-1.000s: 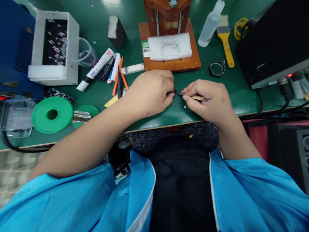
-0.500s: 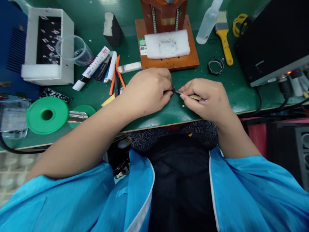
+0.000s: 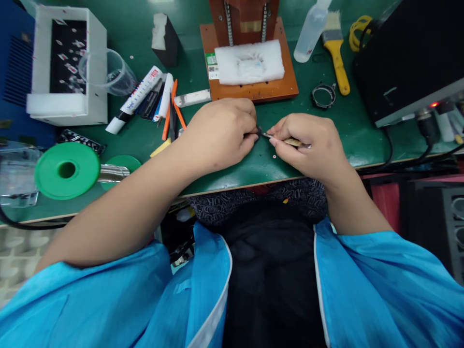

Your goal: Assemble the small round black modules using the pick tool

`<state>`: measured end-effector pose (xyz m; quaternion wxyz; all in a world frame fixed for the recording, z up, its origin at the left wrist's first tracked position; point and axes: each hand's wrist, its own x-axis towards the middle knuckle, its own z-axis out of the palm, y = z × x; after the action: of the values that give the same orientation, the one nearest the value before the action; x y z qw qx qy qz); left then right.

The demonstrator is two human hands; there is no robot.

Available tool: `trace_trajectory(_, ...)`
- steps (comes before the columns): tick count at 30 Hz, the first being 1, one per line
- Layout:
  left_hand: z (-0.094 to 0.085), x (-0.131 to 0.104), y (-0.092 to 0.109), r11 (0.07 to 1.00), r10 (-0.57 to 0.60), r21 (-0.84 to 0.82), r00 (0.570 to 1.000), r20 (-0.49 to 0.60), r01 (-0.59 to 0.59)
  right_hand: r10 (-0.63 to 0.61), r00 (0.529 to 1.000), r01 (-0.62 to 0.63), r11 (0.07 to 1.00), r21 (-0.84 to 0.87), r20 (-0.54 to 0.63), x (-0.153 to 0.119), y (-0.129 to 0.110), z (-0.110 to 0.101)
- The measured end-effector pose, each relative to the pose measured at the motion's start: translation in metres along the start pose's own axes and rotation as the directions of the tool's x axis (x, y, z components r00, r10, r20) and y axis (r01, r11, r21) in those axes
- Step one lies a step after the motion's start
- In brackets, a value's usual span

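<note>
My left hand (image 3: 226, 133) is closed, pinching a small dark part (image 3: 259, 131) that is mostly hidden by the fingers. From the right, my right hand (image 3: 308, 140) grips a slim metal tool with a patterned, yellowish handle (image 3: 293, 142), perhaps tweezers. Its thin tip meets the dark part between the two hands. Below the tool lies a tiny white and red piece (image 3: 274, 156) on the green bench top (image 3: 232, 176). Farther right, a dark ring-shaped watch case (image 3: 324, 96) rests on the bench.
Behind my hands stands a brown press (image 3: 250, 92) with a white foam block (image 3: 249, 63). A marker (image 3: 136, 99), a cup (image 3: 121, 79), a white box (image 3: 97, 72) and a green spool (image 3: 47, 169) are at left. A bottle (image 3: 310, 36), a brush (image 3: 340, 70) and a black device (image 3: 406, 63) stand right.
The whole view has shifted slightly, so the bench things sit a little higher and more to the left. Both hands keep their grip, the tool's tip still at the dark part.
</note>
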<state>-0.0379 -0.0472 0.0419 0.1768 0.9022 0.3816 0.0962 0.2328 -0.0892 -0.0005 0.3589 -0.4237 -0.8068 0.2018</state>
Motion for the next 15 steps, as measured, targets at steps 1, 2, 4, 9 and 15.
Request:
trace_trajectory(1, 0.0, 0.0, 0.0, 1.0, 0.004, 0.005, 1.0, 0.002, -0.004, -0.002, 1.0, 0.002, 1.0, -0.002, 0.001, 0.0, 0.0, 0.0)
trace_trajectory(2, -0.001, 0.0, 0.001, 1.0, 0.011, 0.012, 1.0, 0.002, -0.011, -0.003, 1.0, 0.003, 1.0, -0.012, -0.001, 0.0, 0.0, 0.0)
trace_trajectory(4, -0.001, 0.0, 0.001, 1.0, 0.022, 0.02, 1.0, 0.0, -0.022, -0.009, 1.0, 0.009, 0.999, -0.036, -0.008, 0.001, 0.0, 0.0)
trace_trajectory(9, 0.001, 0.0, -0.001, 1.0, -0.003, 0.014, 1.0, 0.007, 0.003, -0.063, 0.998, 0.063, 0.998, 0.009, -0.002, 0.001, 0.001, 0.001)
trace_trajectory(15, -0.006, 0.005, 0.009, 0.995, -0.031, 0.091, 0.998, 0.05, 0.026, 0.004, 0.996, 0.003, 0.997, -0.077, 0.092, 0.003, -0.004, 0.002)
